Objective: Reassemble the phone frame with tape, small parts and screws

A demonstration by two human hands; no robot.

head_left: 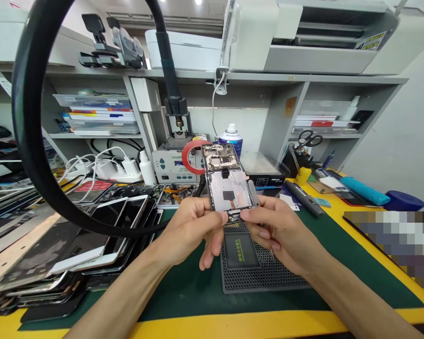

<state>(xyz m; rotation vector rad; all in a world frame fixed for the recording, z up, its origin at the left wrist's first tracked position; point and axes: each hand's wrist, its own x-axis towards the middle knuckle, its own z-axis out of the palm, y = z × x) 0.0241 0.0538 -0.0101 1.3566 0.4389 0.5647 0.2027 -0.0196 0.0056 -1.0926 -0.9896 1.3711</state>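
Observation:
Both my hands hold an opened phone frame (pixel 229 183) tilted up above the mat. Its inner side faces me, with circuit boards at the top, a bare silvery bay in the middle and small parts along the lower end. My left hand (pixel 198 226) grips its lower left corner, thumb pressed on the edge. At the lower right corner, my right hand (pixel 277 223) pinches it between thumb and fingers; a thin grey tool (pixel 253 190) shows beside that edge, partly hidden by the hand. Below lies a black honeycomb pad (pixel 268 280) on a green mat (pixel 187 301).
Stacked phones and screens (pixel 74 254) crowd the left. A thick black hose (pixel 31 117) loops across the left foreground. Behind stand a control box (pixel 162 165), red tape roll (pixel 191 157), spray can (pixel 231 134) and heating plate (pixel 263 165). Scissors (pixel 309 139) rest in a holder at right.

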